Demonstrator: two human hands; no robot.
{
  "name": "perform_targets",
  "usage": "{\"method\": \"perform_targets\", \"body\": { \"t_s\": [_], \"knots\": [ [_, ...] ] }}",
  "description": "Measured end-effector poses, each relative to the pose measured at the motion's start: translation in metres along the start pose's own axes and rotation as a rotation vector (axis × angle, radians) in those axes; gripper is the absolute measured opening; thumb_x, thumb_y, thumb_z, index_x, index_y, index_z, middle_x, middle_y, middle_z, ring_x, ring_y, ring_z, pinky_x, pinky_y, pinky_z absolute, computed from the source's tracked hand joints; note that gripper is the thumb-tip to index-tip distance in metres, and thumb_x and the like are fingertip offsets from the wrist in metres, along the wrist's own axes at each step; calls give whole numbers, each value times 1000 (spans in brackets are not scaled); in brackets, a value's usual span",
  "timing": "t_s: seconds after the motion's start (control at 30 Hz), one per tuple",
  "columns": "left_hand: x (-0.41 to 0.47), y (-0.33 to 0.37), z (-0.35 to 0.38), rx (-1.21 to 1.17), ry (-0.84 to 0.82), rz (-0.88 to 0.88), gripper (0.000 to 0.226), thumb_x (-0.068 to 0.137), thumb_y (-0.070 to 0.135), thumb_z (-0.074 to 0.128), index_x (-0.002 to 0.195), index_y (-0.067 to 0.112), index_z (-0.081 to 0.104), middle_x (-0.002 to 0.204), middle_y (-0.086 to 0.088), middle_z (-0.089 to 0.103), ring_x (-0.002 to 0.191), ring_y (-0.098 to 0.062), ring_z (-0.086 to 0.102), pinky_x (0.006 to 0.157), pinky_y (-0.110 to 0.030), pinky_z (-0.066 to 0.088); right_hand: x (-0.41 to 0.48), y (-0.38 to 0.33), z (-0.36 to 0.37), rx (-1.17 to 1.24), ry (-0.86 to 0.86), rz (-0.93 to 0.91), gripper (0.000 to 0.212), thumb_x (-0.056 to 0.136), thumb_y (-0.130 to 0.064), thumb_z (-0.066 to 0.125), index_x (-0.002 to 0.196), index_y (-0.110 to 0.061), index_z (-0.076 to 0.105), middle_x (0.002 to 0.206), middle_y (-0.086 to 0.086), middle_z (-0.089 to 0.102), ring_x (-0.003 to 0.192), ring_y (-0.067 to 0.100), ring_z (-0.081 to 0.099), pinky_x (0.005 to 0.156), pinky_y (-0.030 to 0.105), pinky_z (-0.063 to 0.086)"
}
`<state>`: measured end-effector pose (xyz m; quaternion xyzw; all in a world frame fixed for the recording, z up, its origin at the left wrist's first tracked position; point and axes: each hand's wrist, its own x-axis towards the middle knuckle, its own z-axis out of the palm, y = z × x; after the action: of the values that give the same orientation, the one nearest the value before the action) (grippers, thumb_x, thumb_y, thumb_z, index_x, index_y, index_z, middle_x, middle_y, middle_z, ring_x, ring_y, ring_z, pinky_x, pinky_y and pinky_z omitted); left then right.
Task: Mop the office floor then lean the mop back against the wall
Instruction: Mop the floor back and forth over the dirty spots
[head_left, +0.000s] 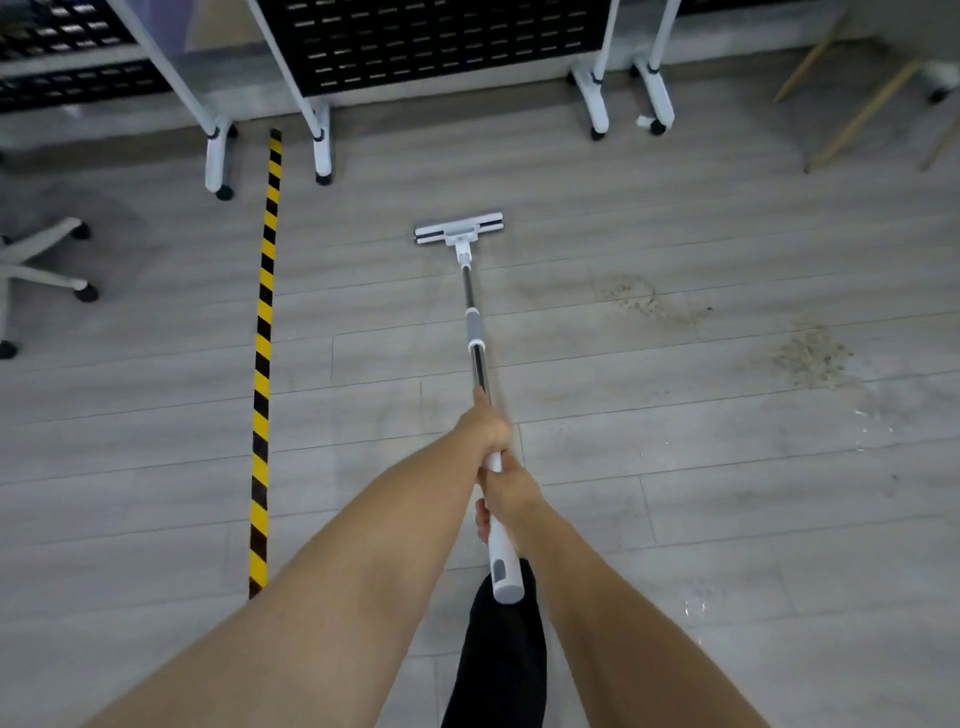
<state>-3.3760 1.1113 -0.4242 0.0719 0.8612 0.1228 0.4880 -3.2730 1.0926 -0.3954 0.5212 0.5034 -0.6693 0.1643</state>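
We grip the mop (476, 338) with both hands, left hand (485, 426) above right hand (511, 491), fingers (482, 519) clenched round its pole. The mop head (458, 228) lies flat on the floor (675, 519) ahead. Pushing farther could strike the wheeled stand feet (597, 106); the dirt patch (810, 358) rightward may be missed.

Both bare forearms are extending forward and downward, nearly straight, and converging toward the middle. The left hand (484, 427) is gripping the mop handle (480, 364) at the farther position, fingers curled round it and one digit lying straight along the shaft. The right hand (508, 492) is gripping the same handle just behind the left, the two hands close together, fingers wrapping underneath; one leg in black trousers (498, 654) is showing beneath the hands.
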Motion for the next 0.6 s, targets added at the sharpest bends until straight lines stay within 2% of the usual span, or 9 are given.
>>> {"method": "perform_targets", "body": {
  "t_s": [0.13, 0.23, 0.3, 0.43, 0.6],
  "knots": [
    [-87, -79, 65, -10, -26, 29, 86, 98, 11, 46, 160, 28, -11, 133, -17, 57, 113, -32, 61, 92, -36, 50, -84, 104, 17, 18, 5, -20, 15, 102, -32, 46, 110, -24, 56, 51, 7, 56, 39, 20, 52, 50, 35, 50],
    [-151, -132, 106, -40, -55, 25, 88, 97, 12, 47, 159, 30, -12, 127, -14, 60, 98, -27, 61, 83, -34, 50, -146, 173, 29, 21, -11, 1, 20, 101, -30, 44, 114, -19, 55, 48, 5, 54, 38, 21, 50, 50, 33, 47],
    [-185, -155, 126, -60, -79, 22, 89, 97, 13, 47, 159, 30, -14, 125, -14, 60, 96, -26, 61, 83, -33, 50, -181, 204, 32, 44, -12, 0, 21, 100, -29, 45, 115, -18, 56, 48, 5, 53, 38, 21, 49, 48, 32, 45],
    [-227, -173, 145, -80, -90, 10, 90, 94, 13, 45, 158, 32, -16, 121, -14, 62, 100, -28, 64, 91, -36, 53, -229, 229, 27, 2, -7, -52, 22, 101, -30, 45, 112, -16, 58, 54, 11, 57, 38, 22, 52, 45, 30, 47],
    [-232, -176, 141, -145, -52, 20, 86, 93, 14, 46, 159, 35, -4, 120, -13, 63, 100, -30, 64, 91, -37, 54, -231, 227, 30, 29, -1, -57, 19, 102, -32, 48, 113, -20, 58, 54, 11, 58, 41, 22, 52, 52, 31, 48]
  ]
}}
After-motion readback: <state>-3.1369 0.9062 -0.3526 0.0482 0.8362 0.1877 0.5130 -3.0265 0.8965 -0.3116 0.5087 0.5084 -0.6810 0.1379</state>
